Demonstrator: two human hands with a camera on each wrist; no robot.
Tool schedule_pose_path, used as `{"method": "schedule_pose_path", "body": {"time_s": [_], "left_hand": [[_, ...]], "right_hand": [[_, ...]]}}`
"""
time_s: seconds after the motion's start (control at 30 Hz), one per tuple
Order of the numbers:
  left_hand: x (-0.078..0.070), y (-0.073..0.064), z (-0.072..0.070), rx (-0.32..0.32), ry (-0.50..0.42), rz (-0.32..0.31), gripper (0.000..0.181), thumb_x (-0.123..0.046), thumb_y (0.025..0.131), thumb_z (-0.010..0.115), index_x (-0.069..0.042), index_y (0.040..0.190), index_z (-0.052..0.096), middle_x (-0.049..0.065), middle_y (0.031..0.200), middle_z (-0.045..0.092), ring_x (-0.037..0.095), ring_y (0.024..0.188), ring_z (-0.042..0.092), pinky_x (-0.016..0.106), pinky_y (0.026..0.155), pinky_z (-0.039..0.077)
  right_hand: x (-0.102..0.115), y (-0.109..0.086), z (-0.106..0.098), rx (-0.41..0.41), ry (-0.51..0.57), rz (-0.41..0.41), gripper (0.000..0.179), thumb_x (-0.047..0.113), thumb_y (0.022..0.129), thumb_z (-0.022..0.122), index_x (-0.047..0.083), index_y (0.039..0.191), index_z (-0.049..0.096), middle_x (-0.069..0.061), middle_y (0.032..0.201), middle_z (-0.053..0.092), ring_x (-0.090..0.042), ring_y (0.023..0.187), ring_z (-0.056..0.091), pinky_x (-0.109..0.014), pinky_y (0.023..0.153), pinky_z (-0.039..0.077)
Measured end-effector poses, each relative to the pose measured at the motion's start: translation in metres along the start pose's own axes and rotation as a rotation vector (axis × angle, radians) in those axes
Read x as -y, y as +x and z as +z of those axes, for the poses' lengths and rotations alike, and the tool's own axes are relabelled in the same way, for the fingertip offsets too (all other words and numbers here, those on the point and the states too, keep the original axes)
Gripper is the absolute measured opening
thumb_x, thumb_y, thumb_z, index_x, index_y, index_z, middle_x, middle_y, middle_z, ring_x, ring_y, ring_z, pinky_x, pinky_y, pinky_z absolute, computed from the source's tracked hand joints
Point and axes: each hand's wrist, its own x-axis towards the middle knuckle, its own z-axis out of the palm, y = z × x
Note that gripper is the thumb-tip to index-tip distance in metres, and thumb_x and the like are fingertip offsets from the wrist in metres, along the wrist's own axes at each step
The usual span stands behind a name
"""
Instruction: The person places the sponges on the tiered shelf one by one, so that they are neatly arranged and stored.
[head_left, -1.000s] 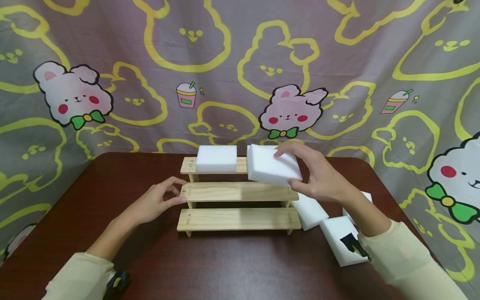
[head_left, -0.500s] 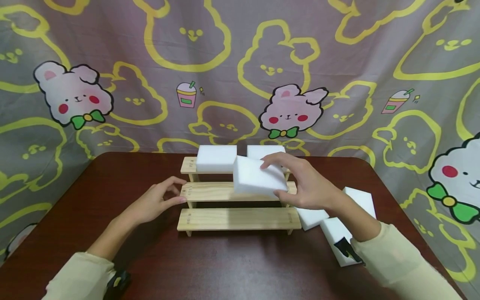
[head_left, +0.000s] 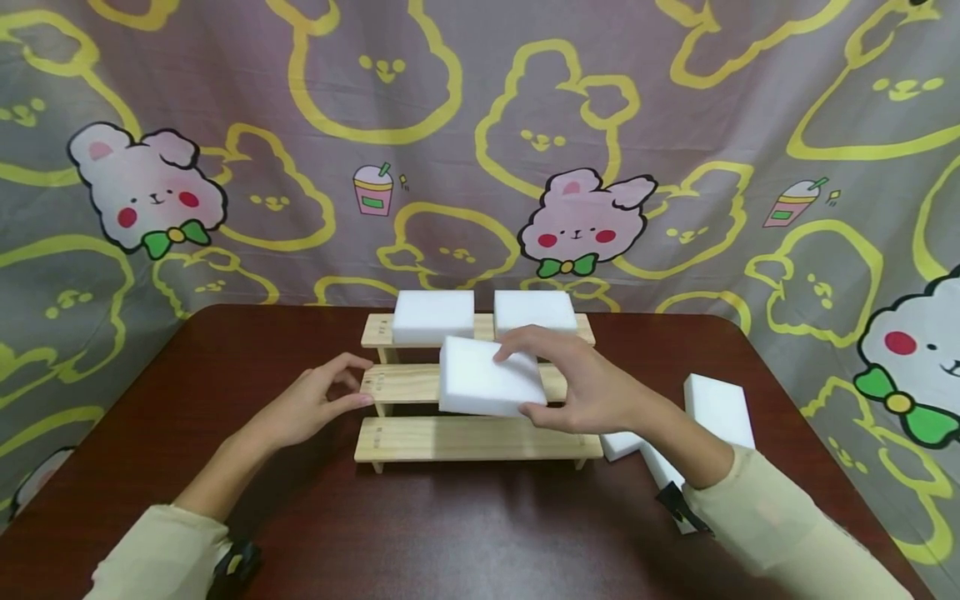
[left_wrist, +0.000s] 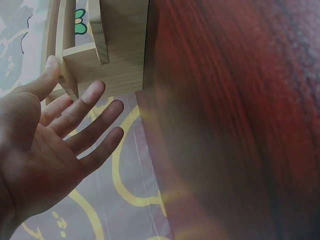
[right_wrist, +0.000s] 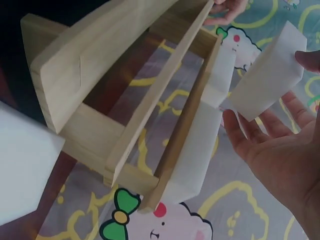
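My right hand [head_left: 592, 385] grips a white foam block [head_left: 483, 377] by its right side, thumb in front and fingers behind. Tilted, the block overlaps the middle shelf of the three-tier wooden stand [head_left: 420, 437] in the head view. From the right wrist, the held block [right_wrist: 272, 72] appears apart from the stand. On the top shelf lie two more blocks, one left [head_left: 433, 315] and one right [head_left: 534, 308]. My left hand [head_left: 311, 404] holds the middle shelf's left end between thumb and forefinger; in the left wrist view its other fingers [left_wrist: 102, 125] stretch out loosely.
Several spare foam blocks lie on the dark red table [head_left: 420, 533] right of the stand, one farther back [head_left: 718, 408] and others partly hidden by my right forearm. A patterned curtain [head_left: 450, 108] hangs along the table's back.
My right hand has carried the foam block leftward and down, from in front of the top shelf to in front of the middle one, uncovering the top shelf's right block. The left hand stays put.
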Motion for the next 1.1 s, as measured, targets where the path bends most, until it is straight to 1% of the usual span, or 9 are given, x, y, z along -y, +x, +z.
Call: {"method": "schedule_pose_path", "body": {"time_s": [0.1,0.2,0.27,0.5,0.67,0.93,1.1], "left_hand": [[0.000,0.000,0.000,-0.006,-0.005,0.008,0.041,-0.018,0.100,0.072,0.000,0.133,0.056,0.001,0.094,0.073,0.018,0.087,0.064,0.033,0.075,0.048],[-0.002,0.000,-0.001,-0.003,-0.007,0.009,0.042,-0.018,0.100,0.072,0.000,0.134,0.056,0.001,0.094,0.073,0.020,0.088,0.064,0.033,0.075,0.047],[-0.003,0.001,-0.001,0.003,-0.010,0.006,0.042,-0.018,0.100,0.071,0.001,0.134,0.056,0.001,0.095,0.073,0.020,0.089,0.064,0.034,0.075,0.047],[-0.004,0.000,-0.001,-0.001,-0.009,0.003,0.042,-0.018,0.100,0.071,0.000,0.134,0.056,0.001,0.096,0.073,0.017,0.089,0.064,0.033,0.076,0.047],[-0.004,0.000,0.000,-0.002,-0.007,0.003,0.042,-0.019,0.100,0.071,0.000,0.134,0.056,0.002,0.096,0.073,0.016,0.088,0.064,0.033,0.074,0.047],[-0.004,-0.001,-0.001,0.002,-0.015,-0.006,0.043,-0.018,0.100,0.071,0.000,0.136,0.055,0.003,0.097,0.073,0.017,0.088,0.063,0.033,0.073,0.047],[-0.005,-0.001,-0.001,0.003,-0.014,-0.007,0.043,-0.019,0.100,0.071,0.000,0.136,0.055,0.003,0.098,0.073,0.018,0.090,0.064,0.033,0.074,0.048]], "right_hand": [[0.002,0.002,0.004,0.010,0.010,-0.014,0.053,0.012,0.080,0.085,0.014,0.128,0.063,-0.003,0.137,0.061,-0.021,0.122,0.056,-0.043,0.099,0.051],[0.002,0.003,0.008,0.014,0.024,-0.034,0.054,0.011,0.079,0.086,0.013,0.128,0.062,-0.004,0.135,0.061,-0.020,0.117,0.056,-0.037,0.091,0.054],[0.002,0.004,0.010,0.017,0.031,-0.041,0.054,0.012,0.079,0.086,0.012,0.128,0.062,-0.005,0.134,0.062,-0.020,0.115,0.057,-0.036,0.088,0.054],[0.000,0.009,0.022,0.038,0.042,-0.042,0.052,0.015,0.082,0.087,0.012,0.127,0.063,-0.003,0.134,0.063,-0.019,0.118,0.058,-0.035,0.092,0.051],[-0.003,0.012,0.030,0.049,0.045,-0.050,0.051,0.014,0.081,0.087,0.011,0.126,0.064,-0.004,0.134,0.063,-0.018,0.120,0.058,-0.035,0.090,0.052],[-0.004,0.017,0.038,0.062,0.004,0.000,0.049,0.015,0.080,0.087,0.009,0.123,0.066,-0.004,0.131,0.064,-0.017,0.119,0.059,-0.034,0.096,0.050],[-0.006,0.021,0.043,0.065,0.008,0.023,0.047,0.015,0.079,0.086,0.010,0.122,0.066,-0.002,0.129,0.064,-0.016,0.118,0.059,-0.034,0.098,0.049]]}}
